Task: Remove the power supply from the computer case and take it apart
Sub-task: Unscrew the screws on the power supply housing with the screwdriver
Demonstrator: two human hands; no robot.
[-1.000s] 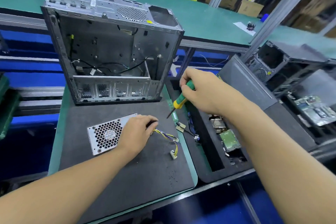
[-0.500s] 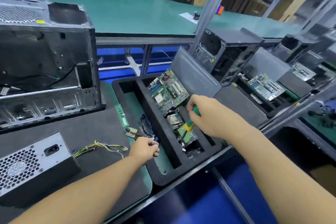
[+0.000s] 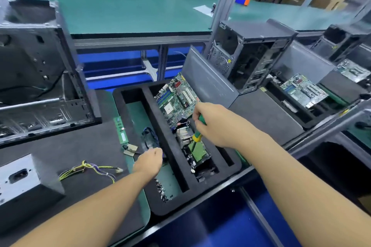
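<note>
View from a head camera, looking down at a workbench. The power supply point(image 3: 22, 182), a grey metal box, sits on a dark mat point(image 3: 84, 146) at the lower left, outside the computer case point(image 3: 40, 70), which stands open behind it. A bundle of yellow and dark wires point(image 3: 88, 168) lies on the mat to its right.

The left hand point(image 3: 149, 159) hovers over the left compartment of a black foam tray point(image 3: 192, 198) with its fingers curled in (it is not possible to tell whether they pinch anything small). A small heap of screws point(image 3: 161, 190) lies in that compartment, nearer the viewer than the hand.

The right hand point(image 3: 212, 124) is wrapped firmly round a screwdriver point(image 3: 197, 136) with a green and yellow handle. It points down over the middle compartment, where a circuit board point(image 3: 176, 98) leans among other parts. A green memory stick point(image 3: 121, 130) lies just left of the tray.
</note>
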